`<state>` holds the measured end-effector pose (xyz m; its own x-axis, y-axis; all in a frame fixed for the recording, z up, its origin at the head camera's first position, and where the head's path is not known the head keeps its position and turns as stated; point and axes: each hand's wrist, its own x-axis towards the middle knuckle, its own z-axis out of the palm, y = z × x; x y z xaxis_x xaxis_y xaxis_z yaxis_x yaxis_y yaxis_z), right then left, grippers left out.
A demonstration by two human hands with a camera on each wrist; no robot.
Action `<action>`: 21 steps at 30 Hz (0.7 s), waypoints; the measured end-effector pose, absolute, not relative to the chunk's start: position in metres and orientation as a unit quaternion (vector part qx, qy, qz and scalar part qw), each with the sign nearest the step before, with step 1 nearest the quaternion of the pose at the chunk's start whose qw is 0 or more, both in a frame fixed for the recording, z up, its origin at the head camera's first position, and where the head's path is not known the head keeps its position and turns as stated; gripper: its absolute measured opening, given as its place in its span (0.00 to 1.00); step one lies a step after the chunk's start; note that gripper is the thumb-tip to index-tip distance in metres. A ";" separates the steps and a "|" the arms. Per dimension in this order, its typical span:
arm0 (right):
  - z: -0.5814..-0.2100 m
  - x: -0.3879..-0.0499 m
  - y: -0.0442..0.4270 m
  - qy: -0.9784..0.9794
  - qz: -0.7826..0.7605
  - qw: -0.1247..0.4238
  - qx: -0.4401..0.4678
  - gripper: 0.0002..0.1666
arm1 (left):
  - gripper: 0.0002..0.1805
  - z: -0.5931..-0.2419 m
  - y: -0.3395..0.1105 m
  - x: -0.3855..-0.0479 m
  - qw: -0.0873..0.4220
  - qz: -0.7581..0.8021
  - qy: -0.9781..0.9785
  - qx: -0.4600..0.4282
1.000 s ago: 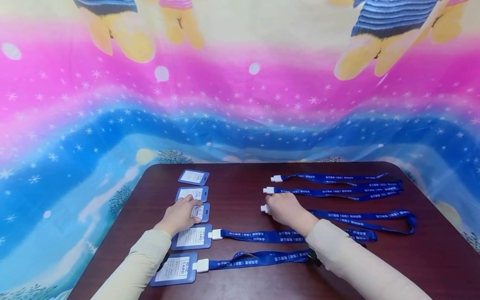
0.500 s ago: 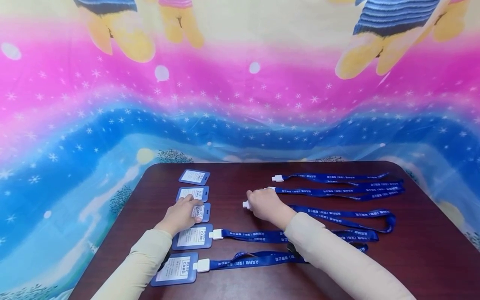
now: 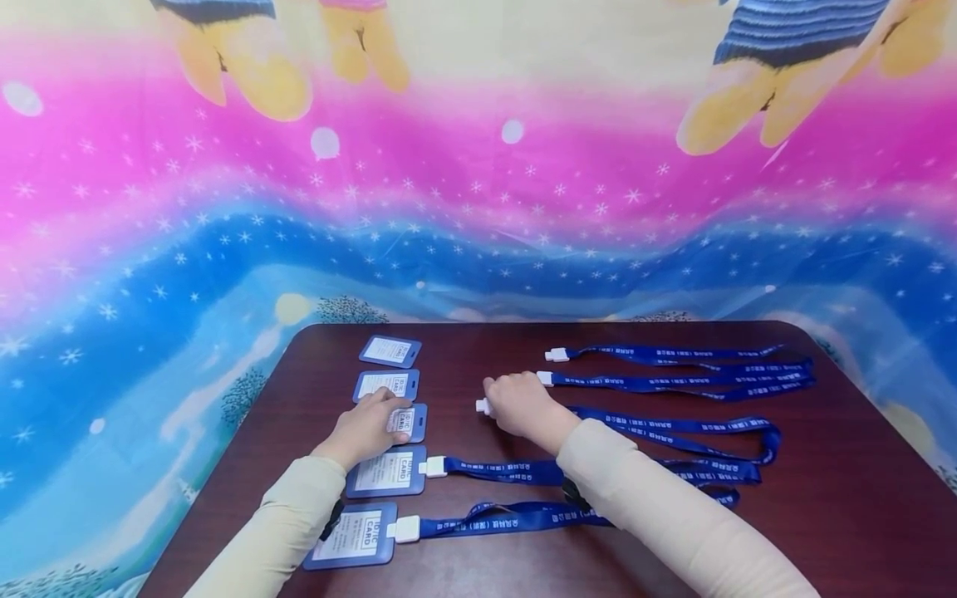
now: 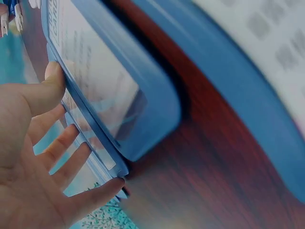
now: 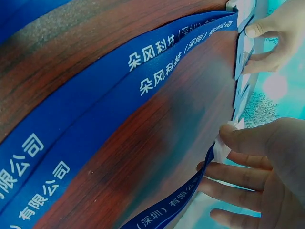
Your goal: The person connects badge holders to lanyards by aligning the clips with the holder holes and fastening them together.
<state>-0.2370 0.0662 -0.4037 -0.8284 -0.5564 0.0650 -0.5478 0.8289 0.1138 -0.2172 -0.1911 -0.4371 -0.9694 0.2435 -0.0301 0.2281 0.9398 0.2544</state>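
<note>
My left hand (image 3: 371,426) lies over the third blue badge holder (image 3: 419,422) from the back, thumb at its near side and fingers at its far side; the palm hides its left part. The left wrist view shows the thumb (image 4: 55,78) against a holder's edge, fingers spread beyond. My right hand (image 3: 523,407) pinches the white plastic clip (image 5: 222,145) of a blue lanyard (image 3: 695,423) between thumb and fingertips. This clip stands just right of the held badge holder, apart from it. The lanyard's printed strap trails right across the table.
Two badge holders (image 3: 390,350) lie farther back on the dark wooden table (image 3: 456,357). Nearer, a badge holder (image 3: 385,471) and another holder (image 3: 351,536) join lanyards by white clips. Two loose lanyards (image 3: 673,355) lie at back right. A printed cloth (image 3: 478,208) hangs behind.
My right hand has moved left with the white clip, drawing the lanyard nearer to the held badge holder. The left hand stays in place.
</note>
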 end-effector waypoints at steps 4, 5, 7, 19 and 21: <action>-0.403 -0.238 0.065 -0.955 -0.043 0.048 0.291 0.12 | 0.29 -0.435 -0.186 -0.216 0.033 0.124 0.983 0.131; -0.403 -0.237 0.064 -0.955 -0.042 0.048 0.291 0.12 | 0.29 -0.434 -0.185 -0.216 0.032 0.122 0.983 0.133; -0.402 -0.238 0.063 -0.955 -0.043 0.045 0.291 0.13 | 0.29 -0.434 -0.184 -0.216 0.031 0.119 0.983 0.135; -0.400 -0.242 0.042 -0.948 -0.068 0.050 0.305 0.18 | 0.29 -0.435 -0.182 -0.220 0.028 0.115 0.985 0.127; -0.400 -0.242 0.038 -0.947 -0.071 0.051 0.309 0.18 | 0.28 -0.435 -0.181 -0.222 0.025 0.114 0.985 0.127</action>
<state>-0.2422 0.0385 -0.4003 -0.8034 -0.5931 0.0533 -0.5785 0.7986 0.1662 -0.2224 -0.1812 -0.4352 -0.9666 0.2555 -0.0204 0.2440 0.9418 0.2311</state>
